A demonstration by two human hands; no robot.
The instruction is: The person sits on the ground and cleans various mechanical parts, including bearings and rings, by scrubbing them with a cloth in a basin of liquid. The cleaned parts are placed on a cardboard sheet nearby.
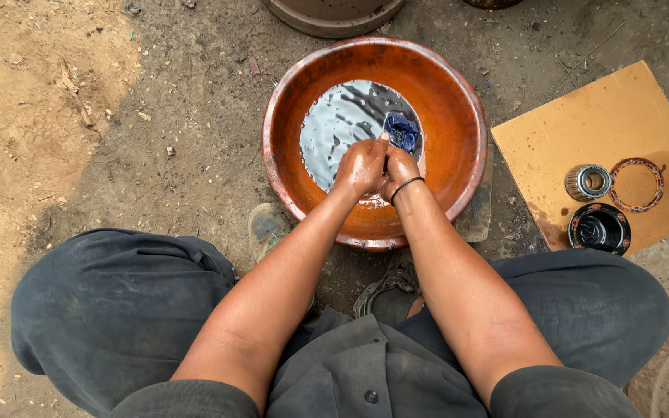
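I squat over an orange basin (pixel 443 101) with shallow shiny liquid in its bottom. Both hands meet over the liquid near the basin's middle. My left hand (pixel 359 166) is closed, thumb pointing up toward a blue cloth (pixel 403 131). My right hand (pixel 398 170), with a black band on its wrist, is pressed against the left and its fingers close on the lower part of that cloth. Whether something else sits between the hands is hidden.
A tan cardboard sheet (pixel 582 128) lies on the dirt to the right, carrying a metal bearing (pixel 587 182), a thin ring seal (pixel 637 184) and a black round cap (pixel 599 228). Another round container's rim (pixel 333 17) shows beyond the basin. My shoes rest by the basin's near edge.
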